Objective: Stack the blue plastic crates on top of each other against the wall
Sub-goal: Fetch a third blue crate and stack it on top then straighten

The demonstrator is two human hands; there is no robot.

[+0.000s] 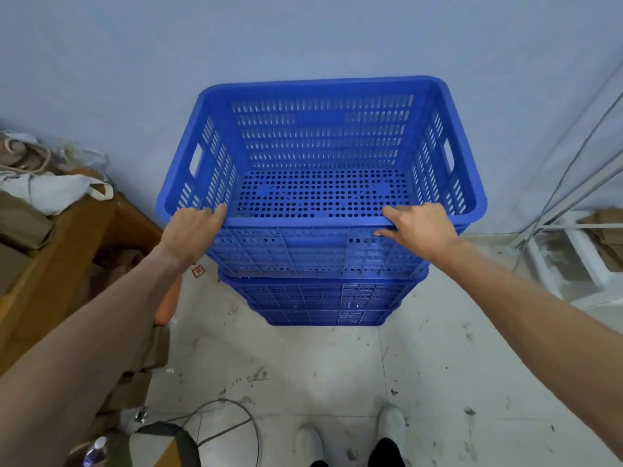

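Note:
A blue perforated plastic crate [320, 150] sits on top of a stack of blue crates [323, 301] that stands on the floor against the pale blue wall. The top crate is empty. My left hand [192, 227] grips its near rim at the left corner, fingers curled over the edge. My right hand [418, 227] holds the same near rim at the right, thumb below and fingers on top. Two lower crates show beneath, mostly hidden by the top one.
A wooden bench [60, 251] piled with cardboard and bags stands at the left. White metal shelving [573, 251] and slanted poles are at the right. A cable loop [236, 419] and a bottle [96, 451] lie on the tiled floor by my feet.

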